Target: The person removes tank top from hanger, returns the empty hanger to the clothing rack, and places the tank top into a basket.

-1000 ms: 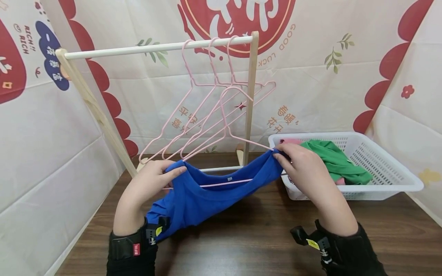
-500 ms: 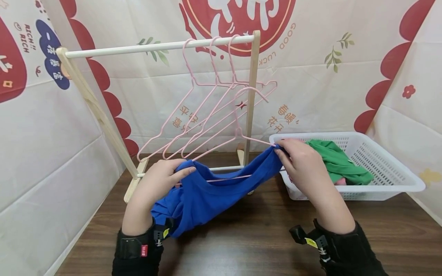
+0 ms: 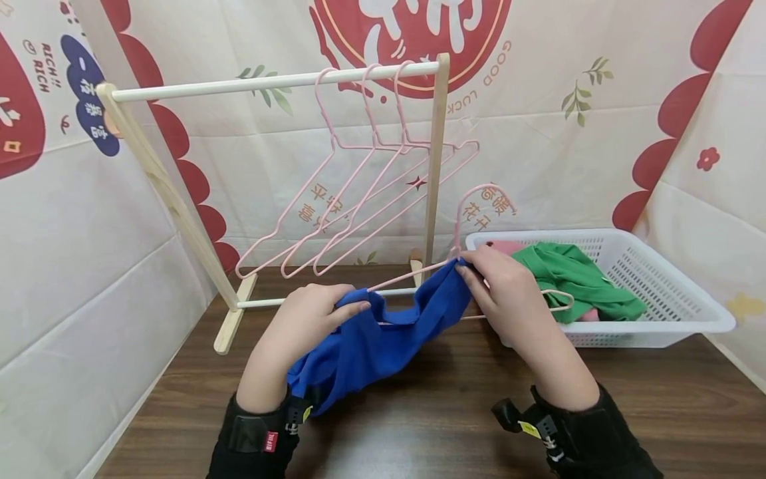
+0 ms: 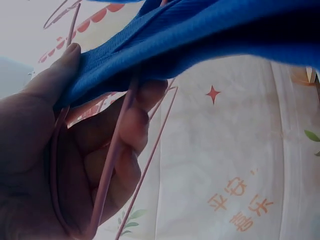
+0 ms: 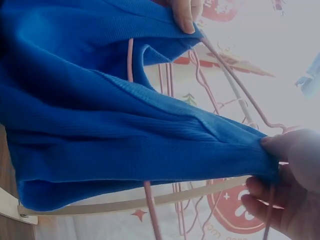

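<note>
A blue garment (image 3: 371, 359), its neckline stretched between the hands, hangs on a pink clothes hanger (image 3: 459, 219). My left hand (image 3: 314, 316) pinches the left side of the neckline. In the left wrist view, the looped end of the hanger (image 4: 107, 172) lies across that palm. My right hand (image 3: 505, 283) pinches the other side of the neckline, close to the base of the hook. The hanger's far end sticks out beyond the right hand, overlapping the basket. Ribbed blue fabric (image 5: 105, 130) spans between both hands in the right wrist view, with the hanger's bar passing behind it.
Behind the hands stands a wooden rack with a white rail (image 3: 239, 86). Three pink hangers (image 3: 326, 216) hang from its right half. To the right, a white basket (image 3: 676, 327) holds a green garment (image 3: 574, 283) and some pink cloth (image 3: 505, 247).
My left hand has moved right, bunching the neckline closer to the right hand. The hanger has slid right and lower through the garment; its far end now shows past my right hand.
</note>
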The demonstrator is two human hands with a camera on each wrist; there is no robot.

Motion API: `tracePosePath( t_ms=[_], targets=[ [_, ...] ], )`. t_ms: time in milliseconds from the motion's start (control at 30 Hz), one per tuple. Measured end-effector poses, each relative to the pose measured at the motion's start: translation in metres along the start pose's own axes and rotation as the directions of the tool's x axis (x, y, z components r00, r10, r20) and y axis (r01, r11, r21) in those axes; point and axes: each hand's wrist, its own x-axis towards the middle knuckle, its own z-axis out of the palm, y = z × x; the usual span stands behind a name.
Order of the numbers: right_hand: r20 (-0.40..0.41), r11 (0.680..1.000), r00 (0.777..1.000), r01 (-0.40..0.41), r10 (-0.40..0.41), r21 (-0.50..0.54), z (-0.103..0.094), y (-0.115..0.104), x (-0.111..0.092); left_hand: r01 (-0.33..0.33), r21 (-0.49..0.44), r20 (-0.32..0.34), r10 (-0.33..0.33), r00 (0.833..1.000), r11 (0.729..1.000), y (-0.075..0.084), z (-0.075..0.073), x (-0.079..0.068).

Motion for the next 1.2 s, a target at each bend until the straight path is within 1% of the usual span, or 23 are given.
tracePosePath(
  t_ms=[67, 133, 200, 267, 400, 500, 633, 800, 1000, 1100, 1200],
  targets=[
    [-0.002, 0.999, 1.0, -0.029, 0.029, 0.03, 0.0, 0.0, 0.0, -0.019, 0.001, -0.032, 0.019, 0.999, 1.0, 0.001, 0.001, 0.0],
    [-0.007, 0.997, 0.998, -0.058, 0.059, 0.048, -0.001, 0.0, 0.0, -0.044, 0.001, -0.078, 0.044, 0.996, 0.999, 0.002, 0.002, 0.0],
    [-0.013, 0.995, 0.997, -0.08, 0.081, 0.058, -0.002, 0.001, 0.0, -0.086, 0.01, -0.119, 0.087, 0.989, 0.996, 0.002, 0.003, 0.0],
    [-0.02, 0.994, 0.995, -0.094, 0.095, 0.058, -0.004, 0.003, 0.0, -0.139, 0.017, -0.151, 0.14, 0.979, 0.99, 0.002, 0.003, 0.0],
    [-0.027, 0.992, 0.993, -0.11, 0.112, 0.056, -0.008, 0.006, 0.001, -0.239, -0.006, -0.153, 0.235, 0.96, 0.971, 0.002, 0.002, 0.0],
    [-0.027, 0.993, 0.994, -0.109, 0.11, 0.047, -0.01, 0.008, 0.001, -0.27, -0.052, -0.142, 0.261, 0.955, 0.961, 0.001, 0.001, 0.0],
    [-0.034, 0.994, 0.994, -0.105, 0.107, 0.041, -0.013, 0.009, 0.001, -0.267, -0.099, -0.135, 0.253, 0.958, 0.959, -0.002, 0.001, 0.0],
    [-0.043, 0.989, 0.989, -0.142, 0.144, 0.039, -0.019, 0.011, 0.0, -0.241, -0.13, -0.123, 0.226, 0.966, 0.962, -0.008, -0.004, -0.002],
    [-0.045, 0.976, 0.975, -0.216, 0.217, 0.032, -0.027, 0.013, 0.0, -0.164, -0.147, -0.107, 0.149, 0.983, 0.975, -0.017, -0.008, -0.005],
    [-0.047, 0.971, 0.97, -0.238, 0.24, 0.039, -0.03, 0.014, 0.0, -0.13, -0.151, -0.093, 0.117, 0.989, 0.98, -0.022, -0.009, -0.006],
    [-0.05, 0.969, 0.968, -0.245, 0.247, 0.045, -0.031, 0.015, 0.0, -0.087, -0.184, -0.054, 0.078, 0.995, 0.979, -0.025, -0.01, -0.007]
  ],
)
